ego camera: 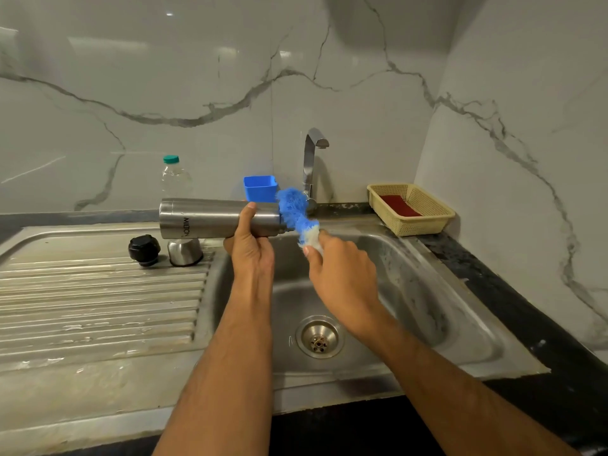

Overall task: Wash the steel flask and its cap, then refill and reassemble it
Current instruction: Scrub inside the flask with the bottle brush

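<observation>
The flask (217,218) is gripped sideways by the left hand (251,248) above the sink (411,291) edge; a brush (296,215) at its mouth is pinched by the right hand (342,274).

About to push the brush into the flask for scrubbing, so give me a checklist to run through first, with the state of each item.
1. Steel flask held firmly on its side by left hand: ok.
2. Flask mouth over the sink: ok.
3. Blue brush gripped by right hand, bristles at the mouth: ok.
4. Black stopper and steel cap off, parked on the drainboard: ok.
5. Soap on the brush: cannot tell.
6. Tap running: not ok, no water visible.
</observation>
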